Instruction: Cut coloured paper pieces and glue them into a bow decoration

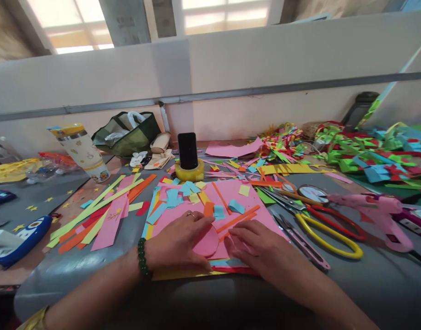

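Note:
My left hand [183, 240], with a ring and a green bead bracelet, lies over a rounded pink paper piece [209, 245]. Its thumb and fingers are apart, and the palm hides part of the piece. Just right of it, my right hand [260, 245] rests on the stack of coloured paper [265, 215] with its fingers loosely spread; nothing shows in its grasp. Two thin orange paper strips [239, 219] lie beyond the right fingers. Small blue paper pieces [237, 206] and yellow ones [244, 190] are scattered over the pink top sheet.
Yellow-handled scissors [329, 238], red-handled scissors [337, 222], a craft knife [299, 243] and a pink glue gun [378, 208] lie right. A phone [188, 151] stands in a tape roll [189, 173] behind. Paper strips [110, 215] and a tumbler [83, 153] are left.

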`<state>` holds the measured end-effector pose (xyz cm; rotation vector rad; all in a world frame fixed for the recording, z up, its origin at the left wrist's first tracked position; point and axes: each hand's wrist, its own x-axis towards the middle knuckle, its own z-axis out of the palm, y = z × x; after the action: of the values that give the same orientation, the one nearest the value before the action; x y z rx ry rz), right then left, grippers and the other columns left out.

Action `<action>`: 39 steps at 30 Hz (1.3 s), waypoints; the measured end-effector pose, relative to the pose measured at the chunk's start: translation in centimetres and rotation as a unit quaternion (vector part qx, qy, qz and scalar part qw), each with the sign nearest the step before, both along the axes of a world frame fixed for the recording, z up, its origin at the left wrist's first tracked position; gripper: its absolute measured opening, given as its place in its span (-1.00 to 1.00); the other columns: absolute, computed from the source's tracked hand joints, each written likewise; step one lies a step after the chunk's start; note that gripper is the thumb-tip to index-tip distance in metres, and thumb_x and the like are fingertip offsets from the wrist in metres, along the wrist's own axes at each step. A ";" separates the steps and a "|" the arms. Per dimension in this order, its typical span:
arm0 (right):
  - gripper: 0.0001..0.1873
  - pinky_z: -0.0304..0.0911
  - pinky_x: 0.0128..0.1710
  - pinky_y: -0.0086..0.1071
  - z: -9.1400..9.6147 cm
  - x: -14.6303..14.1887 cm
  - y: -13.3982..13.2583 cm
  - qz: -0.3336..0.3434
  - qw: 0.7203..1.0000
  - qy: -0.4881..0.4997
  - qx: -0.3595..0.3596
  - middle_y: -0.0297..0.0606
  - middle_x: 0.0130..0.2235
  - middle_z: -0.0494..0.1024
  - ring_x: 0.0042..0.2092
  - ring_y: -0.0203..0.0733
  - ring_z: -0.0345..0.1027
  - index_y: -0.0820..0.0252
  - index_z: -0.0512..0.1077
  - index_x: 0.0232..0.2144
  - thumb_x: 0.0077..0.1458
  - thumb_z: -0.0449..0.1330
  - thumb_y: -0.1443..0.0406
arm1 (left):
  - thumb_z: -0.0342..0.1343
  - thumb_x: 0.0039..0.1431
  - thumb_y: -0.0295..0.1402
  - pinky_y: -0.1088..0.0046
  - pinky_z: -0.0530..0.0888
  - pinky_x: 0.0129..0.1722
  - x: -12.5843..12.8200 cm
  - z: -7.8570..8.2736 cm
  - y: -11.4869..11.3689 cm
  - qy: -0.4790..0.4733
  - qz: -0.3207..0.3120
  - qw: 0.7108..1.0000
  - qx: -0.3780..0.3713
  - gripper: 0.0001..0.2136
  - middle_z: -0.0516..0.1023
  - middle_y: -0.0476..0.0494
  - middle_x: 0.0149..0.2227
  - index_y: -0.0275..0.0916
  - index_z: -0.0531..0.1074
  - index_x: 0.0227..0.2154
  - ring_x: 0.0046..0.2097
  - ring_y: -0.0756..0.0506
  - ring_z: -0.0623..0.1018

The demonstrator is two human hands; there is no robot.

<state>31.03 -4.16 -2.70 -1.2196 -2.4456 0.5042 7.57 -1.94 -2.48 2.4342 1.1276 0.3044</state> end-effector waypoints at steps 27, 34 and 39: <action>-0.59 0.26 -0.14 -0.22 3.3 0.8 5.4 -0.001 0.967 -0.230 0.105 -0.08 -0.11 0.47 -0.06 0.02 0.34 0.25 0.36 -0.02 0.04 0.15 0.31 | 0.23 -0.13 -0.26 0.22 0.30 0.09 -1.2 2.0 -1.4 0.021 0.092 0.992 -0.087 -0.28 0.33 -0.19 0.12 -0.14 0.17 0.17 0.10 -0.23 0.34; -0.68 0.25 -0.28 -0.30 2.2 -0.3 8.4 -0.067 0.954 -0.256 0.138 -0.05 -0.18 0.51 -0.13 0.00 0.39 0.29 0.36 -0.05 0.20 -0.03 0.31 | 0.16 -0.02 -0.25 0.25 0.23 0.15 -3.0 3.7 0.8 0.002 0.122 0.992 -0.039 -0.34 0.25 -0.18 0.20 -0.16 0.13 0.18 0.17 -0.19 0.28; -0.70 0.22 -0.20 -0.30 3.4 0.0 7.3 -0.105 0.952 -0.229 0.172 -0.05 -0.13 0.47 -0.06 -0.02 0.32 0.30 0.37 -0.06 0.17 0.00 0.36 | 0.22 -0.10 -0.13 0.16 0.28 0.10 -2.8 2.0 2.9 0.043 0.122 0.992 -0.003 -0.22 0.29 -0.29 0.14 -0.22 0.11 0.21 0.14 -0.28 0.31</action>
<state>31.08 3.10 0.67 -1.5446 -2.5650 -0.2903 4.72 0.95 -0.46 2.3245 1.4664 0.2716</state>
